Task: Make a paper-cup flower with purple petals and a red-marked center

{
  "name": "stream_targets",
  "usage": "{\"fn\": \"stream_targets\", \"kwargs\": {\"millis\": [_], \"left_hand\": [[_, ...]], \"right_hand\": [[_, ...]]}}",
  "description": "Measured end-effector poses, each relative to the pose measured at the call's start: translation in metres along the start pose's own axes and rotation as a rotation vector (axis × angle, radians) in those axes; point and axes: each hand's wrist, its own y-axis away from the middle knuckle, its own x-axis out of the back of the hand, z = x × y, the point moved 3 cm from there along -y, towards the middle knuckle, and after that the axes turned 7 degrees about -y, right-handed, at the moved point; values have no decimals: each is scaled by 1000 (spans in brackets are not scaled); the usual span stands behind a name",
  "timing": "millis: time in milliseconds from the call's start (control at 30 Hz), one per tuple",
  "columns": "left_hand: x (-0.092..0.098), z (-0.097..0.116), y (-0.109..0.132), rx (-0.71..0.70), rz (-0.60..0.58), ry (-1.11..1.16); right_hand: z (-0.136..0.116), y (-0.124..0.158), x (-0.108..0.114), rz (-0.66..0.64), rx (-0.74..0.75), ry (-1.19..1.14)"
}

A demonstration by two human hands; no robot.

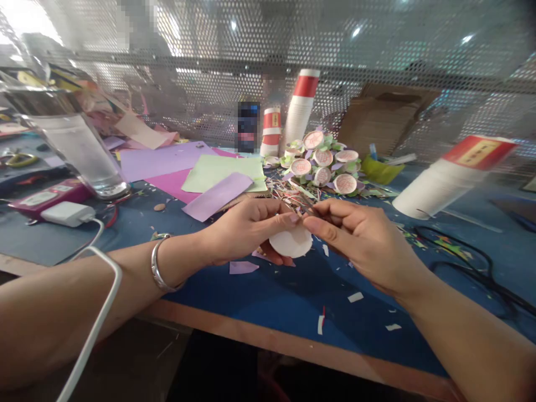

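My left hand [247, 231] and my right hand [355, 240] meet above the blue table top [293, 296]. The left hand's fingers curl around a small round white paper disc [291, 244], like a cut-out cup bottom. The right hand pinches at the disc's top edge with thumb and forefinger; a thin stick or strip shows at the fingertips, too small to name. A silver bangle [161, 271] sits on my left wrist. Just behind the hands lie shredded paper strips [293, 195].
A pile of finished paper-cup flowers [324, 162] lies behind. Stacked red-and-white paper cups [301, 109] stand at the back; another stack [448, 176] lies on its side at right. Coloured paper sheets [196, 167], a glass [77, 145], a white charger and cable [69, 213], black scissors [464, 259].
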Motion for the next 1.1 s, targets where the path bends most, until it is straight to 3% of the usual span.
{"fn": "stream_targets", "kwargs": {"millis": [167,567,667,800,900,1100], "left_hand": [[1,2,0,7,33,-160],[0,0,2,-15,114,-400],[3,2,2,-35,148,-372],[5,4,3,-22,136,-328],[4,5,4,4,126,-349],[4,3,3,-23,141,-367]], "right_hand": [[3,0,-2,-49,13,112],[5,-1,-4,-57,3,42],[7,0,-1,-52,-36,-116],[11,0,3,50,-75,-284],[13,-1,3,72,-95,-290],[11,0,-3,-21,-53,-160]]}}
